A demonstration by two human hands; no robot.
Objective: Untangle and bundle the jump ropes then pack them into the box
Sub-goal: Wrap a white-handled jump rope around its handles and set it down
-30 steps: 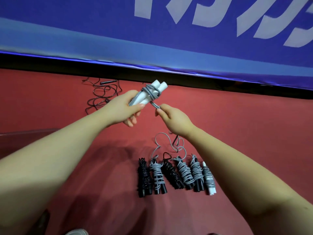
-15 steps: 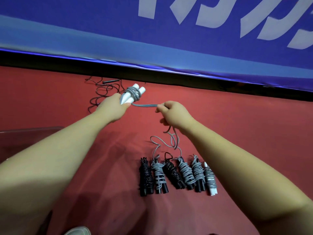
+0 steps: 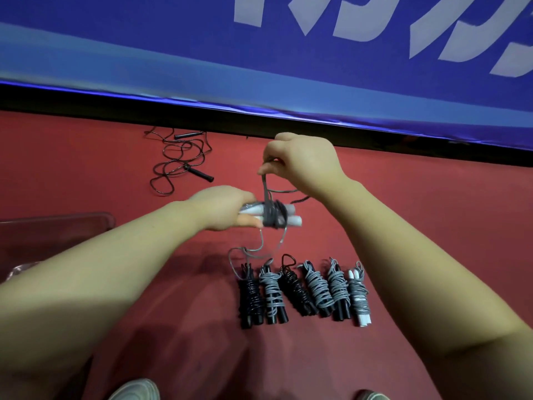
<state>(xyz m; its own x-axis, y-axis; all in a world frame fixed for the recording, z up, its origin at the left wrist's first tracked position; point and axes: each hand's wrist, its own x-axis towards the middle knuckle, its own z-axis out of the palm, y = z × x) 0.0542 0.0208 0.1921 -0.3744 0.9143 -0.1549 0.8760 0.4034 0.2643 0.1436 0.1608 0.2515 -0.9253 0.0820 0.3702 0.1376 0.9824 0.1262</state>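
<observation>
The left hand (image 3: pixel 222 209) is gripping two white handles (image 3: pixel 294 220), holding them level, knuckles up. The right hand (image 3: pixel 302 164), raised just above, is pinching the grey rope (image 3: pixel 264 187) rising taut from its wraps around the handles. Slack is dangling toward six bundled ropes (image 3: pixel 302 290) lying in a row on the red floor (image 3: pixel 403 226) below.

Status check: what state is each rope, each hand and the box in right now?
White-handled rope: partly wound, tail hanging loose.
Left hand: grips that rope's handle end.
Right hand: pinches its cord, pulled upward.
Six bundled ropes: wound, lying in a row.
Black rope: loose, unbundled, at the back.
Clear box: partly in view, contents unclear.
</observation>
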